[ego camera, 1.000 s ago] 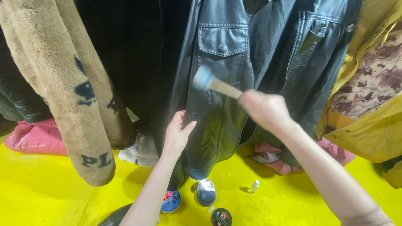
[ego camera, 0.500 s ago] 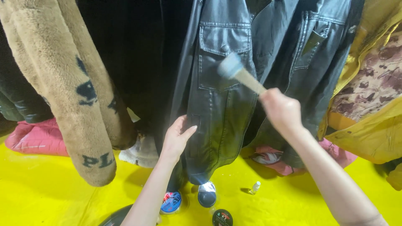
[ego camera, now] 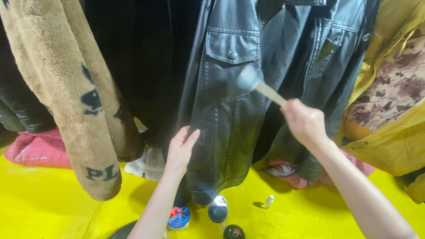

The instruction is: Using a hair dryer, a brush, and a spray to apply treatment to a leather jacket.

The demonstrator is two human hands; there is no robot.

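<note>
- Right hand (ego camera: 304, 121) is closed around the wooden handle of a brush (ego camera: 259, 86); the blurred brush head lies on the front of the black leather jacket (ego camera: 230, 110), under the chest pocket.
- Left hand (ego camera: 181, 148) is open, fingers together, and presses flat on the lower left edge of this jacket.
- Jacket hangs between a brown fleece coat (ego camera: 75, 93) and a yellow garment (ego camera: 389, 102).
- Below, on the yellow sheet (ego camera: 53, 208), stand small round tins: one with a blue and red label (ego camera: 179, 217), one dark with a shiny lid (ego camera: 218, 210), one black (ego camera: 233, 232). I cannot tell what is inside them.
- Small white bottle (ego camera: 267, 202) stands near the tins.
</note>
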